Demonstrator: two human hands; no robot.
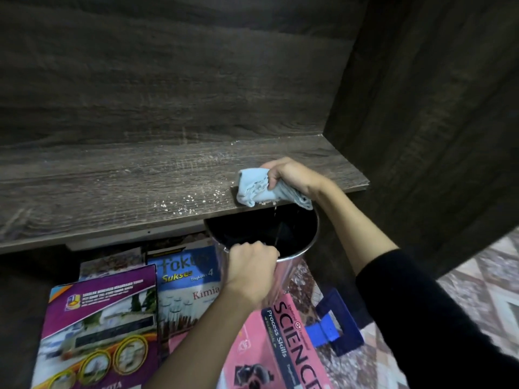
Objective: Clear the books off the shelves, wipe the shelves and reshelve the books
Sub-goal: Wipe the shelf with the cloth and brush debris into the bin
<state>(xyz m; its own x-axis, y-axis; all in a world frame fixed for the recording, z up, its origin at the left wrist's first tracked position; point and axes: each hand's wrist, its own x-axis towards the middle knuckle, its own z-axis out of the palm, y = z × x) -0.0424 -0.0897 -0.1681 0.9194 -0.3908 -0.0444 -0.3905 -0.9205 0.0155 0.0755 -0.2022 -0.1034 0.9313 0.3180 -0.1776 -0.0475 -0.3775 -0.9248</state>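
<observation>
Dim, soft-focus view; wide-angle edge distortion.

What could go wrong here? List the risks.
1. The crumbs spread along the shelf edge, while the metal bin sits under only a short stretch; swept bits could miss it and land on the Kimia book below.
2. The left hand holds the bin by its rim alone; it may tip or slip onto the pink Science book while the right hand pushes the blue cloth.
</observation>
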